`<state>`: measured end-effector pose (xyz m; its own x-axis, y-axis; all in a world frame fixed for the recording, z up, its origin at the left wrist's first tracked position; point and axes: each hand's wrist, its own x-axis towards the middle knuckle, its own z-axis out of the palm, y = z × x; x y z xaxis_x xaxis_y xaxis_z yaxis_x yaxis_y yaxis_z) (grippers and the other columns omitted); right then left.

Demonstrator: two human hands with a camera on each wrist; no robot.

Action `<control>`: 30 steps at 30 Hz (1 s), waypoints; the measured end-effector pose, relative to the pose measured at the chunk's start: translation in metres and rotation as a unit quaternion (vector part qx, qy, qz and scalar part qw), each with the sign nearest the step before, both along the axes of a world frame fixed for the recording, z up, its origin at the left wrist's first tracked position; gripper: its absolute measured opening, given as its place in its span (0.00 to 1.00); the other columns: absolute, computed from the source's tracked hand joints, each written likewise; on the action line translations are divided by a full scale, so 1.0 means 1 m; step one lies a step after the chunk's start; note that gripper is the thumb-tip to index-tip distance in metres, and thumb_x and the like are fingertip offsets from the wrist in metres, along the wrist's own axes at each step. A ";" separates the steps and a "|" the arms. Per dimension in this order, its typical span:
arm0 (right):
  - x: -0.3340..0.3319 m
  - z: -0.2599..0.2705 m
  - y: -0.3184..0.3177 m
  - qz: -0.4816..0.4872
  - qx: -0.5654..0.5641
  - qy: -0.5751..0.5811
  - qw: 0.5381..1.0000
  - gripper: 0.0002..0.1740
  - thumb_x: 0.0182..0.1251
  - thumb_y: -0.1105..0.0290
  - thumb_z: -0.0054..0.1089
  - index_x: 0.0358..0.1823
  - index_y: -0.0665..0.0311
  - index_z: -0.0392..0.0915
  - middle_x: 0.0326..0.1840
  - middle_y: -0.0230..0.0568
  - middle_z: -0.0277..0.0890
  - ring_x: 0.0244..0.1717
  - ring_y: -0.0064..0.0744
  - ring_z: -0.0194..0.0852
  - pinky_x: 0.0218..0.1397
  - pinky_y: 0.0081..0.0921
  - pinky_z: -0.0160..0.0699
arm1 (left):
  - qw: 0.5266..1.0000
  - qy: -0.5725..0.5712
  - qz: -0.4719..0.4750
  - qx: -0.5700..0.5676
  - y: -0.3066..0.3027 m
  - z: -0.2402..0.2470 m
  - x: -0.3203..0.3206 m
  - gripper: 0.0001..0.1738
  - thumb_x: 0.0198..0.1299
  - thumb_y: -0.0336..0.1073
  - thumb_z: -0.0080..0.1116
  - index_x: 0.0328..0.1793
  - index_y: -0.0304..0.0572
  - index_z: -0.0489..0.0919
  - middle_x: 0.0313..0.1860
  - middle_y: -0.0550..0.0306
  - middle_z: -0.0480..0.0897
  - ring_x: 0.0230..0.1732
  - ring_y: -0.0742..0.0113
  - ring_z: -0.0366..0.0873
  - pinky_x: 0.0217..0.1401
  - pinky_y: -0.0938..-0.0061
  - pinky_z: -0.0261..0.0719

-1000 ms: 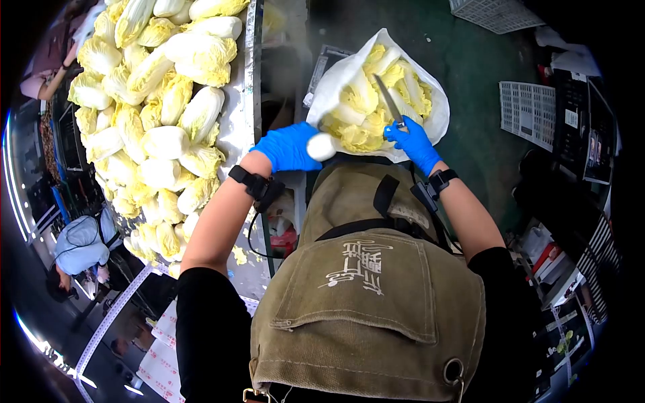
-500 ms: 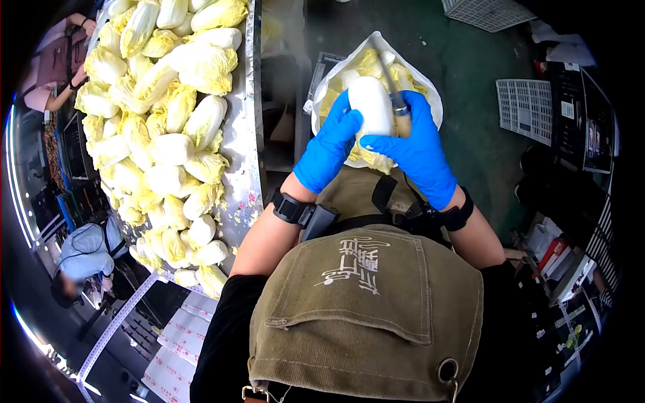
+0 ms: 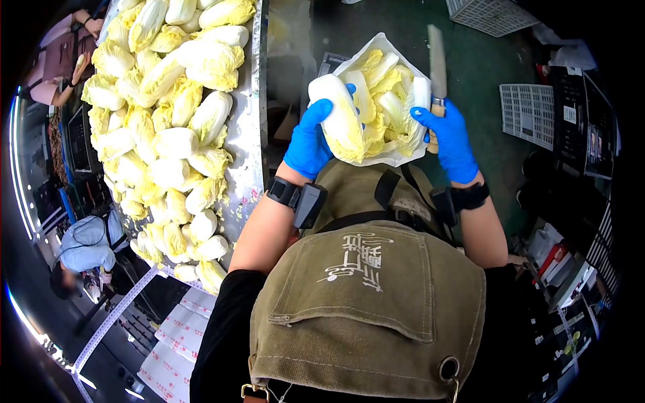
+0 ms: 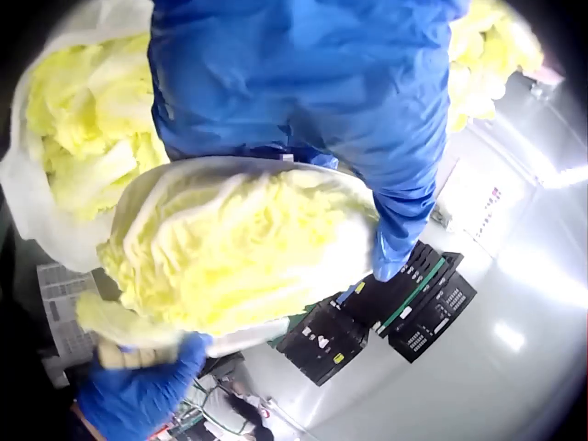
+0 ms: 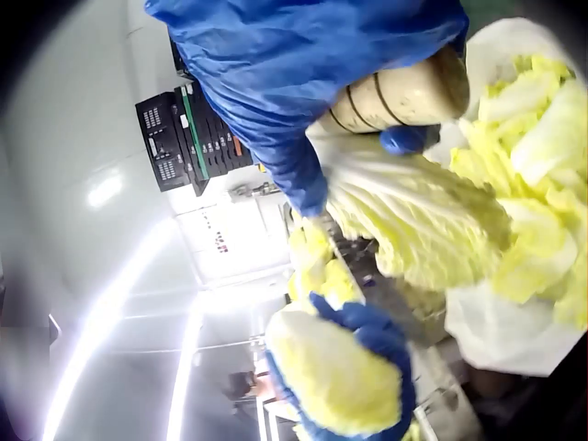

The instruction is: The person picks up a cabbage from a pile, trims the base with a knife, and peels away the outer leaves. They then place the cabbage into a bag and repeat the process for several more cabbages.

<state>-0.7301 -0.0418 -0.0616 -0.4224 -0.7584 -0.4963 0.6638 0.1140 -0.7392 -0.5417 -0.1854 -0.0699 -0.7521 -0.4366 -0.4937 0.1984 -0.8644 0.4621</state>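
Note:
My blue-gloved left hand [image 3: 311, 144] grips a head of napa cabbage [image 3: 338, 117], its white base pointing away from me. In the left wrist view, the cabbage [image 4: 248, 243] shows its yellow leaf side. My gloved right hand [image 3: 453, 144] holds a knife [image 3: 437, 60], blade pointing up and away. Around its wooden handle [image 5: 395, 96] the fingers are curled, while the thumb pinches a loose cabbage leaf [image 5: 413, 207] against that hand. Both hands are over a white bag [image 3: 396, 160] holding loose yellow-white leaves [image 3: 383, 91].
To the left, a metal table [image 3: 245, 151] bears a large heap of napa cabbages [image 3: 176, 144]. White plastic crates [image 3: 526, 115] stand on the green floor [image 3: 470, 101] at right. One person [image 3: 91, 242] is at lower left, another person's arm [image 3: 67, 91] at upper left.
The left hand brought a cabbage from beside the bag to the right hand, then drew it back left. The right hand moved right with the knife and now holds a separated leaf.

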 end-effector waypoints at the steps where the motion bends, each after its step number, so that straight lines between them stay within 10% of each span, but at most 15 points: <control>1: -0.004 -0.004 0.000 0.040 0.056 0.054 0.996 0.28 0.57 0.77 0.67 0.59 0.70 0.68 0.51 0.40 0.76 0.49 0.29 0.77 0.54 0.24 0.78 | 1.000 0.013 -0.013 -0.006 0.001 0.003 0.002 0.40 0.56 0.49 0.60 0.71 0.36 0.62 0.59 0.48 0.75 0.58 0.57 0.75 0.64 0.60 0.72; 6: -0.003 -0.038 0.006 0.061 0.072 0.331 0.939 0.27 0.56 0.73 0.70 0.58 0.67 0.70 0.51 0.39 0.75 0.50 0.29 0.75 0.56 0.26 0.76 | 0.997 0.052 -0.057 -0.022 0.009 0.020 -0.001 0.42 0.53 0.50 0.62 0.70 0.35 0.62 0.60 0.47 0.74 0.59 0.56 0.73 0.65 0.60 0.72; 9: 0.015 0.017 -0.001 0.069 0.012 0.120 0.990 0.27 0.55 0.72 0.71 0.57 0.65 0.71 0.53 0.39 0.74 0.53 0.30 0.72 0.60 0.27 0.73 | 0.985 0.060 -0.080 -0.139 0.010 0.013 -0.006 0.45 0.48 0.51 0.66 0.68 0.33 0.63 0.61 0.45 0.73 0.61 0.54 0.72 0.65 0.62 0.71; 23: 0.038 0.042 0.001 0.059 -0.054 0.231 0.970 0.35 0.42 0.70 0.80 0.53 0.61 0.70 0.49 0.33 0.72 0.51 0.26 0.71 0.56 0.26 0.72 | 0.895 0.012 -0.125 -0.427 0.022 0.028 -0.016 0.41 0.45 0.33 0.72 0.68 0.48 0.67 0.66 0.56 0.70 0.67 0.60 0.66 0.70 0.64 0.64; 30: 0.037 0.043 0.001 0.092 -0.027 0.185 0.978 0.36 0.48 0.71 0.77 0.59 0.64 0.69 0.53 0.37 0.74 0.53 0.27 0.72 0.56 0.26 0.74 | 0.945 -0.016 -0.121 -0.305 0.024 0.035 -0.015 0.42 0.44 0.32 0.74 0.67 0.45 0.65 0.63 0.55 0.72 0.62 0.61 0.71 0.65 0.65 0.72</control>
<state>-0.6927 -0.0405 -0.0190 -0.4199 -0.8595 -0.2915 0.3211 0.1597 -0.9335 -0.5565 -0.1614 -0.0348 -0.8549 -0.4649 -0.2302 0.0070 -0.4541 0.8909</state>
